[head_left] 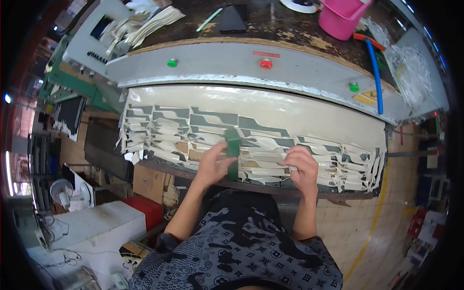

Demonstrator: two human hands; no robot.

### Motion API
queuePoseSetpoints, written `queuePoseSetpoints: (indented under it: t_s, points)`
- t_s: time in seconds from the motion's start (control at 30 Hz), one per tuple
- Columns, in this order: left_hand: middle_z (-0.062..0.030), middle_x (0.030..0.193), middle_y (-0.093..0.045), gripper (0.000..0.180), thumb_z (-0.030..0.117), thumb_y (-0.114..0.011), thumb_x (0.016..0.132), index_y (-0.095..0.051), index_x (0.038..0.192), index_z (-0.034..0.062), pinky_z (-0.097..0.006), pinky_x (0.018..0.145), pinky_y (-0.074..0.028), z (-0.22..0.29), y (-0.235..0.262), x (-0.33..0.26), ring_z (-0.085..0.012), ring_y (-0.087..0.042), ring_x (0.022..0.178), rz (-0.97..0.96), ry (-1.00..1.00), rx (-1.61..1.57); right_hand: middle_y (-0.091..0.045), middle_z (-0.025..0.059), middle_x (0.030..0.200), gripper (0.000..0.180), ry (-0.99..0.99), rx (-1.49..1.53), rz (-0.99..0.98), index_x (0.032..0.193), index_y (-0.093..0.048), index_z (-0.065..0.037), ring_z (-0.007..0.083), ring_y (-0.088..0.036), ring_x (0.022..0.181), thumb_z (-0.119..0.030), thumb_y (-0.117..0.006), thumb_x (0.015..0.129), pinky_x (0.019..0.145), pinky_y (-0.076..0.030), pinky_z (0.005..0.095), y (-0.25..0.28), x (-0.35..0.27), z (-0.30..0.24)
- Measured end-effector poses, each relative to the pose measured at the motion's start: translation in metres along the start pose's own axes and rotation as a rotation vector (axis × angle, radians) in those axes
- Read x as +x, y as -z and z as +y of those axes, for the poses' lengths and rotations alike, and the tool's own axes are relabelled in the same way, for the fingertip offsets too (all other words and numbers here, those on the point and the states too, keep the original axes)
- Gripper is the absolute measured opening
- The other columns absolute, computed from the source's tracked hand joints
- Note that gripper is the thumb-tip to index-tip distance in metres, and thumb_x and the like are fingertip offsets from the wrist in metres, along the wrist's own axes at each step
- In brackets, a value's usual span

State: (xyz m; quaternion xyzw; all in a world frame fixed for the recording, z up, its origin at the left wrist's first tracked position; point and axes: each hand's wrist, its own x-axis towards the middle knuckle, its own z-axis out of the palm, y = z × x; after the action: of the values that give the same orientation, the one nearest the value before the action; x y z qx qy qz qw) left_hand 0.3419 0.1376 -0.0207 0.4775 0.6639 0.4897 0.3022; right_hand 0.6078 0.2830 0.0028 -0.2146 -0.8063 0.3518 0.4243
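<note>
My left hand is closed on a long, narrow green cutting die, held upright and blurred by motion, above the cut-up sheet. My right hand has its fingers pinched together on a small pale scrap, just over the sheet's right half. Beneath both hands lies a cream sheet, smooth at the far side. Its near side is cut into rows of wavy gaps with thin strips between them. Dark green-grey board shows through the gaps.
Beyond the sheet runs a grey machine beam with green buttons and a red button. On its top stand a pink bucket, a blue-handled hammer and stacked cream strips. A white-topped table is at left.
</note>
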Motion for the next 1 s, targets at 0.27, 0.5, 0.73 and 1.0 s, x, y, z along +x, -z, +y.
queuePoseSetpoints:
  t_s: [0.27, 0.5, 0.73, 1.0]
  points:
    - [-0.0181, 0.116, -0.068, 0.036, -0.003, -0.078, 0.084, -0.07, 0.118, 0.0026, -0.041, 0.086, -0.056, 0.052, 0.009, -0.025, -0.0386, -0.069, 0.103, -0.095, -0.225, 0.148, -0.073, 0.0163, 0.109, 0.035, -0.217, 0.605, 0.079, 0.118, -0.063, 0.005, 0.0229, -0.075, 0.098, 0.015, -0.071, 0.086, 0.088, -0.06, 0.0337, -0.085, 0.032, -0.03]
    - [-0.0176, 0.119, -0.07, 0.032, -0.007, -0.075, 0.09, -0.07, 0.121, 0.0, -0.035, 0.085, -0.062, 0.045, 0.017, -0.032, -0.029, -0.075, 0.103, 0.104, -0.191, 0.068, -0.072, 0.0172, 0.116, 0.022, -0.509, 0.816, 0.123, 0.119, -0.064, 0.007, 0.0181, -0.073, 0.106, 0.008, -0.068, 0.098, 0.092, -0.058, 0.0288, -0.137, 0.02, -0.046]
    - [-0.0108, 0.118, -0.067, 0.034, -0.007, -0.07, 0.095, -0.064, 0.128, -0.0041, -0.031, 0.085, -0.064, 0.041, 0.035, -0.035, -0.0173, -0.071, 0.107, 0.263, 0.01, -0.322, -0.077, 0.0154, 0.11, 0.027, -0.223, 0.442, -0.069, 0.124, -0.072, 0.009, 0.0174, -0.069, 0.11, -0.01, -0.065, 0.106, 0.096, -0.054, 0.033, -0.157, 0.028, -0.055]
    - [-0.0201, 0.11, -0.059, 0.033, 0.004, -0.071, 0.092, -0.064, 0.124, 0.0015, -0.048, 0.079, -0.054, 0.03, 0.076, -0.048, -0.0447, -0.066, 0.097, 0.227, -0.121, 0.116, -0.075, 0.0076, 0.094, 0.025, -0.473, 0.431, 0.092, 0.122, -0.073, 0.011, 0.0084, -0.065, 0.079, -0.005, -0.064, 0.105, 0.071, -0.052, 0.0246, -0.193, 0.056, -0.073]
